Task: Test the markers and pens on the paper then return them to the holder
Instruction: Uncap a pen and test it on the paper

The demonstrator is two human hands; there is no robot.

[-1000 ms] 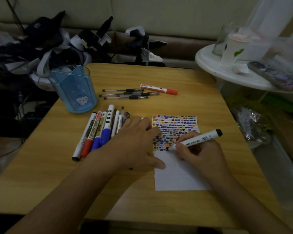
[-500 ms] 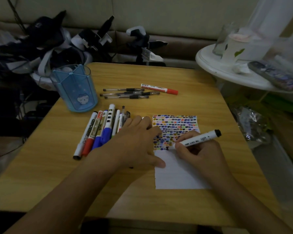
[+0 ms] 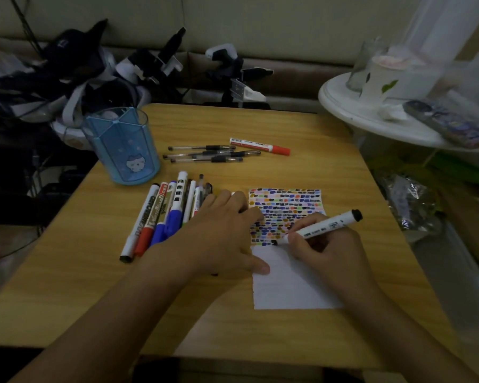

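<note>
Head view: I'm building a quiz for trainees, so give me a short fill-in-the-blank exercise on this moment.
1. The right hand holds a white ____ to the paper.
2. The left hand rests flat on the paper's ____ edge.
3. The blue holder stands ____ of pens.

Missing words: marker; left; empty

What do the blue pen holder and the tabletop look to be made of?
The blue pen holder looks like translucent glossy plastic: its inner dividers show through the wall and the rim is clear. The tabletop looks like light wood or a wood-print laminate with a smooth matt finish: straight grain lines run across it; which one, the view cannot settle.
</note>
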